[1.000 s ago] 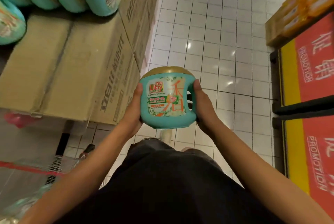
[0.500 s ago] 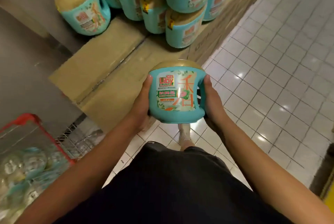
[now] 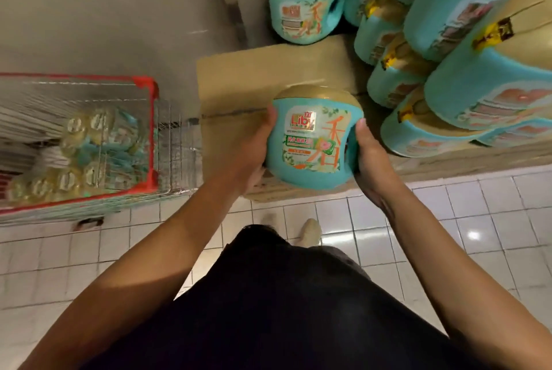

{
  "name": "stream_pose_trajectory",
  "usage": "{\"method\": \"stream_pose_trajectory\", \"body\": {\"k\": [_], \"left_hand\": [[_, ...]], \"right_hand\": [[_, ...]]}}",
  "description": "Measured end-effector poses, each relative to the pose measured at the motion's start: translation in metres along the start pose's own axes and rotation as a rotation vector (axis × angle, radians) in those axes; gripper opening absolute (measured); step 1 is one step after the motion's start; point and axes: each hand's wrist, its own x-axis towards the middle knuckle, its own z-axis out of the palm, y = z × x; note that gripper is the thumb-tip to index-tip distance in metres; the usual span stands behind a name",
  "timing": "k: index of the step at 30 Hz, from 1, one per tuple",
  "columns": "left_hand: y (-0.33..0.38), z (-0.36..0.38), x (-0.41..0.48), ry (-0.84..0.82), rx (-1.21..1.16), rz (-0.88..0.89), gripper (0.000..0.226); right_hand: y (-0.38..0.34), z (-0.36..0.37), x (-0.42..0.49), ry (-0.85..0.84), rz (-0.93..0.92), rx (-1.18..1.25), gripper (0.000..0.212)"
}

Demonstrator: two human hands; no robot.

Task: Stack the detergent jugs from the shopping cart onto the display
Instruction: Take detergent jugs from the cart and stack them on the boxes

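Floor (image 3: 493, 235) of white tiles fills the lower part of the view, and one grey wall (image 3: 104, 11) stands behind the cart. Cardboard boxes (image 3: 239, 83) form the base of the display; how many they are I cannot count, only one seam crosses the top.

On the right of the boxes rises one stack (image 3: 466, 8) of teal jugs with gold caps. At least seven jugs show in it, lying tilted on one another, and some are cut by the edge.

One cart (image 3: 153, 119) with a red rim stands at the left, just beside the boxes. Inside it are more jugs (image 3: 100, 122); about seven gold caps show, but they are blurred and the exact count is not sure.

One jug (image 3: 310, 142) is held upright over the front edge of the boxes, label to the camera, between the cart and the stack. One lone jug (image 3: 304, 2) stands at the back of the boxes, near the wall and left of the stack.

Both hands hold the jug. The left hand (image 3: 254, 145) grips its left side, thumb at the front and fingers curled behind. The right hand (image 3: 370, 157) grips the right side at the handle, thumb pointing up along it.

One pale shoe (image 3: 310, 232) shows on the floor below.
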Motion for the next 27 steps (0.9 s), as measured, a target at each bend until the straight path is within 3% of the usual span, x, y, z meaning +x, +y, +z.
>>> {"method": "stream_pose_trajectory", "body": {"k": [5,9,14,16,19,22,27], "left_hand": [[-0.007,-0.011,0.015,0.097,-0.112,0.094,0.058],[-0.01,-0.019,0.019,0.064,-0.071,0.138,0.043],[-0.02,-0.019,0.015,0.035,0.055,0.272,0.057],[-0.033,-0.016,0.01,0.021,0.165,0.329,0.069],[-0.051,-0.018,0.003,-0.014,0.294,0.274,0.096],[-0.056,-0.025,0.01,-0.038,0.405,0.194,0.11],[-0.045,-0.036,0.048,-0.01,0.401,0.216,0.103]], "right_hand": [[-0.009,-0.001,0.025,-0.047,-0.173,-0.169,0.051],[-0.008,-0.012,0.038,-0.078,-0.331,-0.38,0.05],[0.005,-0.022,0.028,-0.033,-0.407,-0.461,0.075],[0.018,-0.02,0.018,-0.028,-0.405,-0.46,0.103],[0.042,-0.017,0.008,-0.004,-0.35,-0.468,0.136],[0.06,-0.016,0.009,0.085,-0.341,-0.51,0.142],[0.055,-0.005,0.036,0.111,-0.392,-0.488,0.137]]}}
